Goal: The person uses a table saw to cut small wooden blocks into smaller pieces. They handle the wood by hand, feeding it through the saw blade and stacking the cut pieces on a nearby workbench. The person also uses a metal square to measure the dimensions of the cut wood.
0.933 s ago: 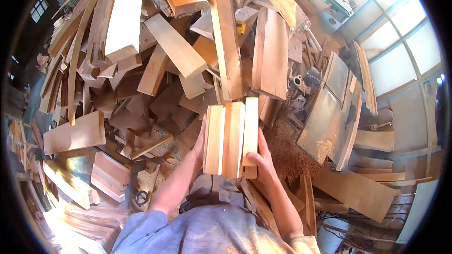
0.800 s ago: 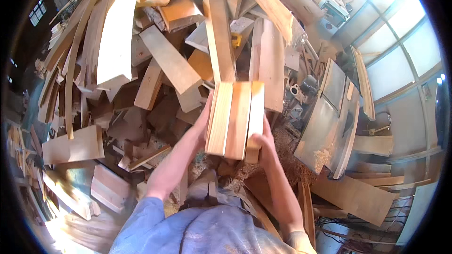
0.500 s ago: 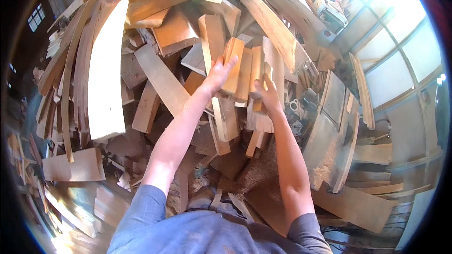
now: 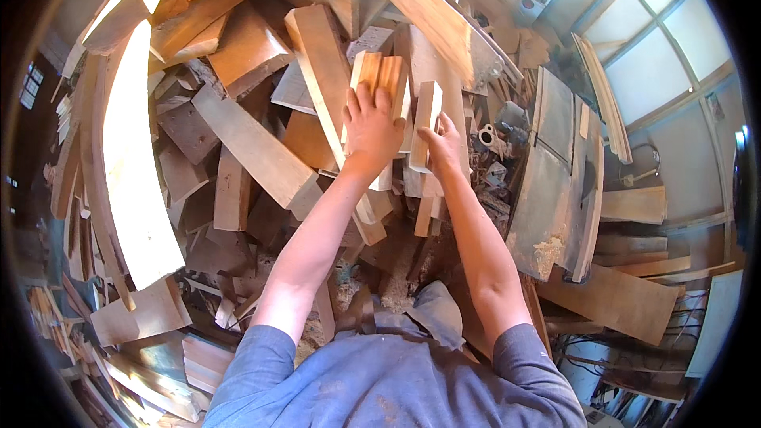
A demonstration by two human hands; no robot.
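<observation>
My left hand (image 4: 372, 131) lies palm down over a small stack of short wooden blocks (image 4: 379, 71), its fingers spread across their near end. To its right, my right hand (image 4: 445, 147) is closed around a separate short, squared wooden block (image 4: 426, 123), the thumb on its near side. That block stands tilted, with its pale narrow side showing, a small gap from the stack. Just left of my left hand, a longer thick board (image 4: 313, 59) slants across the pile. Underneath and behind my right hand is another wide board (image 4: 444, 83).
Offcuts and planks are heaped all round, with a long sunlit plank (image 4: 139, 158) at left. A grey, dusty flat panel (image 4: 547, 178) with sawdust stands at right, near a metal pipe fitting (image 4: 493, 140). Window panes (image 4: 658, 51) are at upper right.
My left hand has gone from gripping a block's side to lying spread over the stack. My right hand has closed on a block and tilted it up. The whole view has shifted.
</observation>
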